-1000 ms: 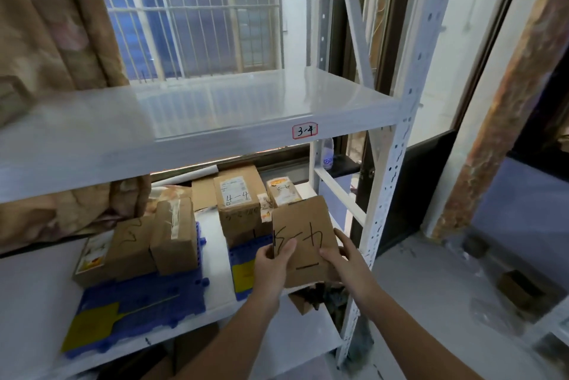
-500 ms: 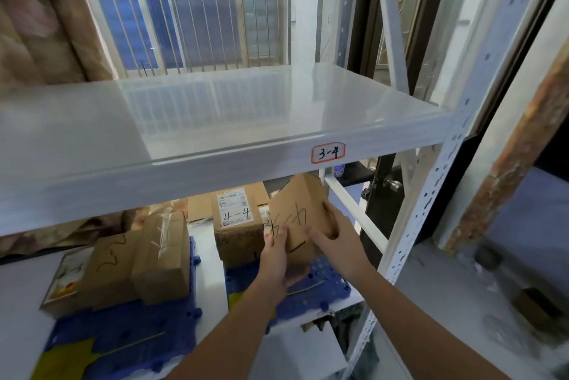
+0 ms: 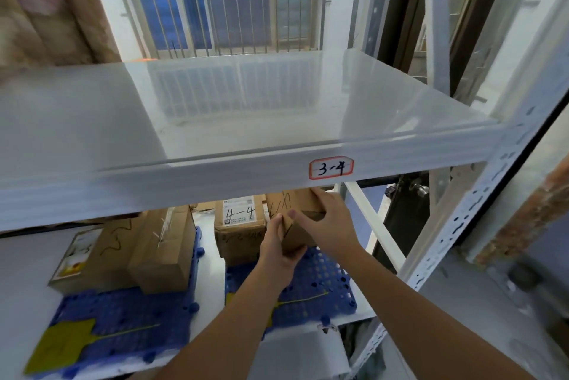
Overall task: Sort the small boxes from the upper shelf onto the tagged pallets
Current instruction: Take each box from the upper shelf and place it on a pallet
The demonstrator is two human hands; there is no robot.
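Gripping one small box (image 3: 303, 219) with our left hand (image 3: 277, 252) and right hand (image 3: 328, 222), we held it above the right blue pallet (image 3: 320, 284), beside the 4-4 box (image 3: 240, 225).

Shelf-edge sticker (image 3: 331, 168) reads "3-4"; box label (image 3: 240, 212) reads "4-4".

White lower shelf (image 3: 18, 287) carries two blue pallets (image 3: 123, 318) (image 3: 323, 275), side by side, apart.
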